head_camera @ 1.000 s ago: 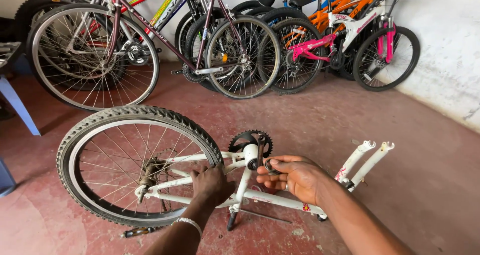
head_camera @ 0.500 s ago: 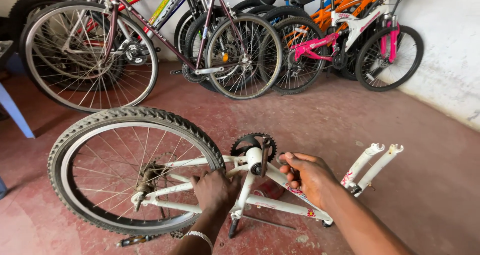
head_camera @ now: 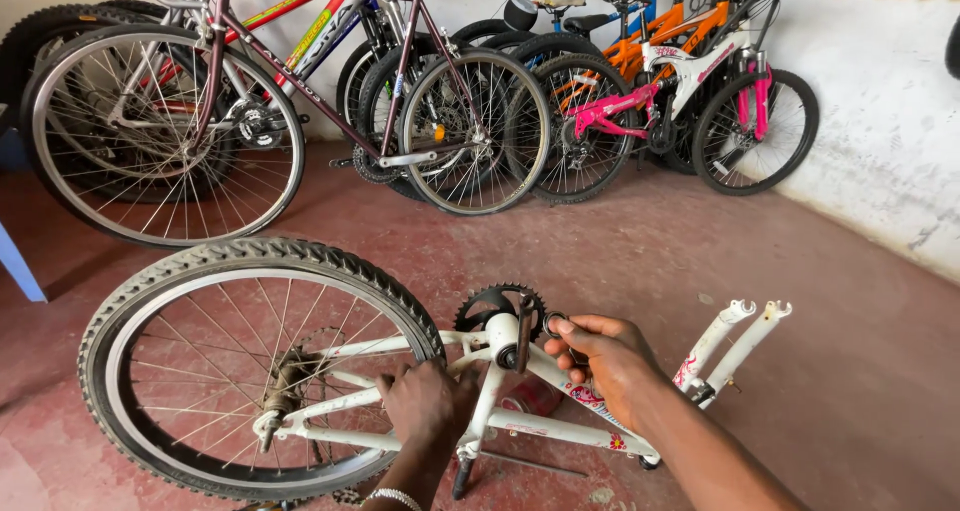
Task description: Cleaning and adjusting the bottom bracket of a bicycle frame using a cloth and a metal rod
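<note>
Row of parked bicycles (head_camera: 420, 101) leans along the back wall, well apart from the work. On the red floor (head_camera: 620, 261) lies a small white bike frame (head_camera: 560, 431), upside down or on its side, with rear wheel (head_camera: 250, 361) mounted and front fork (head_camera: 735, 336) sticking up bare, no front wheel. Chainring (head_camera: 495, 306) and crank arm (head_camera: 523, 333) sit at the bottom bracket. Left hand (head_camera: 428, 401), grip closed around a frame tube beside the wheel, steadies it. Right hand (head_camera: 600, 356), fingers curled at the crank end, seems to pinch a small dark round part (head_camera: 553, 323); cannot tell exactly what. Judged progress: crank-area work mid-way, frame partly stripped, much left.
</note>
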